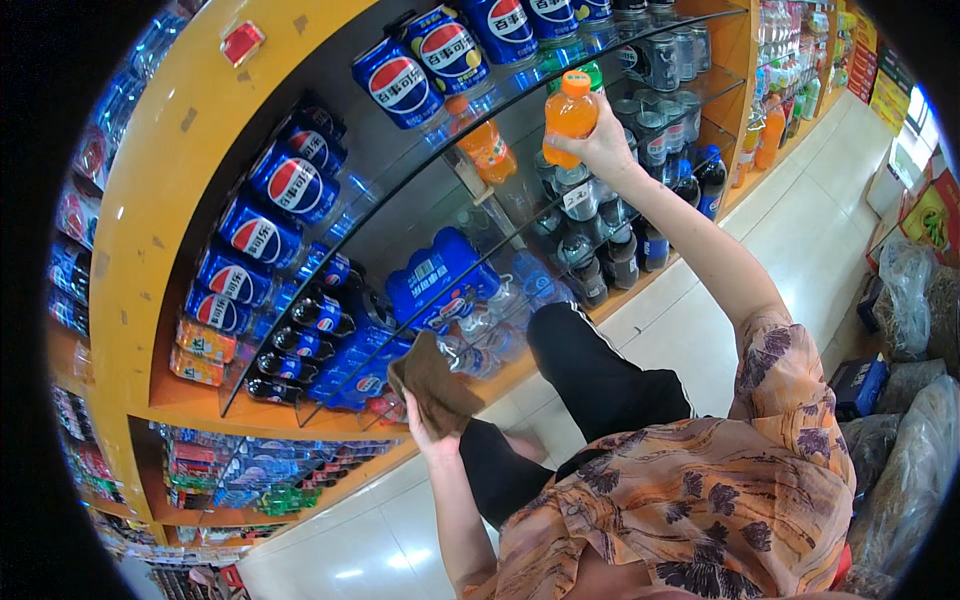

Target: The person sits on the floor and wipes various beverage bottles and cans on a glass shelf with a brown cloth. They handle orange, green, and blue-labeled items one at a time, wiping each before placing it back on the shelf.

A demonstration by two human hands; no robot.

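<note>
My right hand (pixel 596 146) is closed around a small bottle of orange drink (pixel 570 118) with an orange cap, held upright in front of the glass shelves. Low at the left, my left hand (pixel 431 435) holds a brown cloth (pixel 435 382) beside the lower shelf edge. Another orange drink bottle (pixel 482 141) stands on a glass shelf (pixel 420 169), left of the held one. Part of a green-capped bottle (pixel 592 73) shows just behind my right hand. Blue Pepsi cans (pixel 399 81) stand in rows on the upper shelf.
Dark cola bottles (pixel 311 315) and a blue shrink-wrapped pack (pixel 442 277) fill lower shelves at the left. Grey cans (pixel 660 56) and more bottles line the right bay. Plastic-wrapped bags (pixel 911 450) and a blue box (pixel 860 384) lie on the tiled floor at the right.
</note>
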